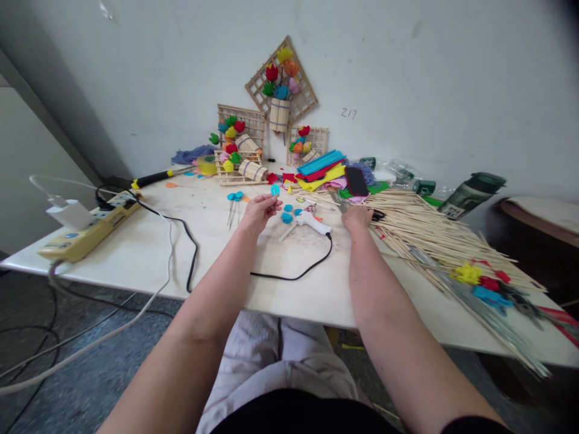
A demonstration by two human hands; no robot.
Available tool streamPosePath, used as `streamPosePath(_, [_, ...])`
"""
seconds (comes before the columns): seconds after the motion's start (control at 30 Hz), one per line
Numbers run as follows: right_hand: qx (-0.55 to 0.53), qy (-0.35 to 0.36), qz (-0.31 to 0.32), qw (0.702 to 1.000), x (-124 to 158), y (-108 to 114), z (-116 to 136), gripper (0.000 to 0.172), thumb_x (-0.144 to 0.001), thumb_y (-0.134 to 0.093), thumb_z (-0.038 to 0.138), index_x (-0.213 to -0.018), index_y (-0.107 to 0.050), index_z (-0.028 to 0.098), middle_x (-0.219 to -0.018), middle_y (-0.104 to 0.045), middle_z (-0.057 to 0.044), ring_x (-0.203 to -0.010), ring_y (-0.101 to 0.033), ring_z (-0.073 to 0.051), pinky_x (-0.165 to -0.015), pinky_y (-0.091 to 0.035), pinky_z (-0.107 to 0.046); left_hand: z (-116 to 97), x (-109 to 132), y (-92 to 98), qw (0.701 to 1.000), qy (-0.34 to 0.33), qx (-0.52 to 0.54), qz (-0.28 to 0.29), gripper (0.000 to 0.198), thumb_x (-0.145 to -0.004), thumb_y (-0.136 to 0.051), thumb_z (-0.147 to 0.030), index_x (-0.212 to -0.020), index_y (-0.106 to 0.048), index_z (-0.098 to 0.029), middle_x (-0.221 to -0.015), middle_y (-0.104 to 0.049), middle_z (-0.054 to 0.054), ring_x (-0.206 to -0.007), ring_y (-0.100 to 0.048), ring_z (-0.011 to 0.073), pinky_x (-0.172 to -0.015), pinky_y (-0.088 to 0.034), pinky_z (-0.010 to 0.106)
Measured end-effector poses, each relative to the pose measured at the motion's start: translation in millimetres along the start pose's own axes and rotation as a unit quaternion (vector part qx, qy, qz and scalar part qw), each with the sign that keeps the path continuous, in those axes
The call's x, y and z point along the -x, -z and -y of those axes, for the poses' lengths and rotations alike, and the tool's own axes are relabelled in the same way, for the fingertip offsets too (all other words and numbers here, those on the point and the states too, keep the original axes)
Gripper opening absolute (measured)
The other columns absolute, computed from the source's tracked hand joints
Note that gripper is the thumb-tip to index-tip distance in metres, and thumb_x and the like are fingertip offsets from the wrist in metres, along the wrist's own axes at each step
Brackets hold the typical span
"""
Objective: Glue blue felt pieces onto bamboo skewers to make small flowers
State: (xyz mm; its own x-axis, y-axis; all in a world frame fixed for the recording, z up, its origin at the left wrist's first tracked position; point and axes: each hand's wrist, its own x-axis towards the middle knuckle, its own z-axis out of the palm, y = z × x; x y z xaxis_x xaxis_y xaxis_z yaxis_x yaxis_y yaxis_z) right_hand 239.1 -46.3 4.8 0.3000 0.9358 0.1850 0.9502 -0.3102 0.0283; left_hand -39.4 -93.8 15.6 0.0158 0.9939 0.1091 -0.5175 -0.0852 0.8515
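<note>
Between the fingertips of my left hand (262, 212) is a small round blue paper piece (275, 190), held up above the table. My right hand (357, 217) is closed over a pair of scissors, whose black handles (378, 215) stick out on its right side; the fingers are partly hidden. A white hot glue gun (314, 223) lies between my hands, its nozzle toward the left. Several loose blue pieces (286, 217) lie beside its nozzle. Just left of my left hand are thin stems with blue tops (234, 197).
Finished stick-lattice flower panels (280, 87) lean at the wall. Stacked coloured sheets (321, 169) and a phone (356, 181) lie at the back. Wooden sticks (420, 223) spread right, near a dark bottle (473, 194). A power strip (90, 232) with cables sits left. The glue gun's cord (294, 278) crosses in front.
</note>
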Motion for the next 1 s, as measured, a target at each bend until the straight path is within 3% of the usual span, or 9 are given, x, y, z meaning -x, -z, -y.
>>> streamPosePath(0.33, [-0.042,-0.015,-0.041,0.998,0.4,-3.0,2.0,0.034,-0.084,-0.042,0.016,-0.107,-0.066,0.008,-0.117,-0.060,-0.018,-0.116,-0.046,-0.028,-0.093,-0.030,-0.040,0.3,0.4,-0.2,1.000,-0.005,0.004,0.005,0.017,-0.062,-0.071,-0.020,-0.071,-0.060,-0.011,-0.061,-0.064,0.003,-0.052,-0.058,0.0073,-0.049,-0.040,0.017])
streamPosePath(0.57, [-0.095,-0.072,-0.055,0.991,0.0,14.2,4.6,0.031,-0.082,-0.045,0.012,-0.104,-0.065,0.002,-0.105,-0.064,-0.024,-0.102,-0.059,-0.029,-0.085,-0.041,-0.037,1.1,-0.2,0.5,1.000,-0.007,0.001,0.004,0.017,-0.062,-0.071,-0.020,-0.072,-0.061,-0.012,-0.061,-0.065,0.003,-0.053,-0.058,0.0077,-0.050,-0.040,0.018])
streamPosePath(0.7, [-0.124,-0.089,-0.070,0.986,3.9,39.2,5.7,0.028,-0.081,-0.050,0.016,-0.101,-0.066,0.004,-0.104,-0.064,-0.025,-0.100,-0.061,-0.031,-0.082,-0.044,-0.039,0.7,-0.3,-0.4,1.000,-0.005,0.001,0.002,0.018,-0.061,-0.072,-0.021,-0.072,-0.061,-0.012,-0.062,-0.064,0.003,-0.053,-0.058,0.0075,-0.050,-0.040,0.018])
streamPosePath(1.0, [-0.137,-0.060,-0.157,0.976,29.8,126.4,7.6,0.029,-0.079,-0.051,0.014,-0.099,-0.068,0.003,-0.099,-0.065,-0.025,-0.098,-0.062,-0.034,-0.080,-0.046,-0.042,2.4,0.9,0.3,1.000,-0.013,-0.025,0.005,0.025,-0.059,-0.076,-0.027,-0.071,-0.060,-0.012,-0.063,-0.065,0.002,-0.055,-0.059,0.0078,-0.048,-0.036,0.017])
